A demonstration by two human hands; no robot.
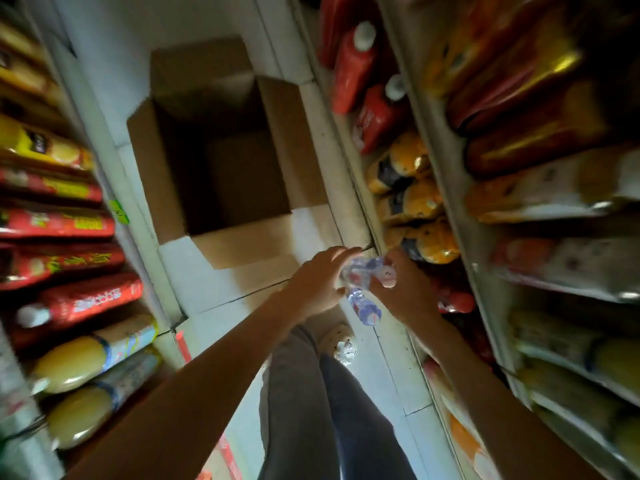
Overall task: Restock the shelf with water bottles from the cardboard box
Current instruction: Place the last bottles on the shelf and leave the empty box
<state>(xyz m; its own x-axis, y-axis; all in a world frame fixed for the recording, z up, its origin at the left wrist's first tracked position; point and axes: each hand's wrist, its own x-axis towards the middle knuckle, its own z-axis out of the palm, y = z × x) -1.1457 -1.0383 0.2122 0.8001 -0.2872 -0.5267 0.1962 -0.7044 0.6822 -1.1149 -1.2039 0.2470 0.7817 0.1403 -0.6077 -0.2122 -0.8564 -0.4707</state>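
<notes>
The fingers [341, 253] of the left hand [317, 284] curl around the upper end of a cluster of small clear water bottles [363, 282], and the right hand [407, 292] closes on the same cluster from the other side, so both hands are clamped on the bottles. The frame is motion-blurred and the exact bottle count cannot be told; one bottle with a blue label hangs down between the hands. The bottles are held in the air above the tiled floor [214, 271], just beside the lower edge of the right-hand shelf [450, 161]. The cardboard box [294, 143] stands open on the floor ahead of the hands, flaps spread, its inside dark. Orange and red drink bottles [412, 181] fill the right shelf; red and yellow packages [62, 223] line the left shelving.
</notes>
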